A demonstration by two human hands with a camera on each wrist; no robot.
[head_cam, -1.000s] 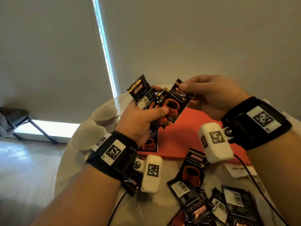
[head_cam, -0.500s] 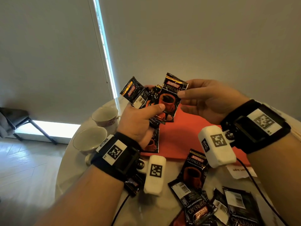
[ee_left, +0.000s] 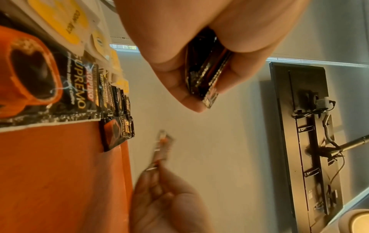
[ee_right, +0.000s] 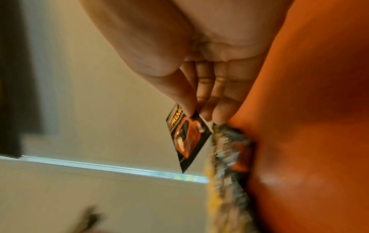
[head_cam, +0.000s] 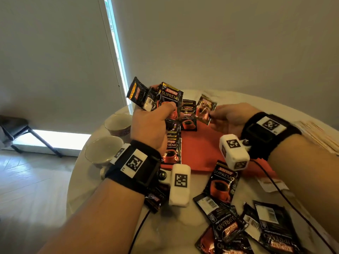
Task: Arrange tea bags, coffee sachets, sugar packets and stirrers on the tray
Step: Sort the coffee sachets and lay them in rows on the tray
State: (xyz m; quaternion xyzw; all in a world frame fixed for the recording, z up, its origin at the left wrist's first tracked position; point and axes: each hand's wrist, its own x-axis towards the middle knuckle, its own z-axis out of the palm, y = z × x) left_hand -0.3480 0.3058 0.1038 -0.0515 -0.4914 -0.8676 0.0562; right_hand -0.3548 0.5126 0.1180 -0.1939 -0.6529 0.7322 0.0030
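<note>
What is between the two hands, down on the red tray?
In the head view, a coffee sachet lies on the red tray between the left hand and the right hand.

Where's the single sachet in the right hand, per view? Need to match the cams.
Head: sachet upper centre, pinched by the right hand, above the orange tray.
Left wrist: blurred sachet lower centre, at the right hand's fingertips, right of the tray.
Right wrist: sachet centre, hanging from the fingertips, left of the tray.
Shared landmark: the tray with its row of sachets.
</note>
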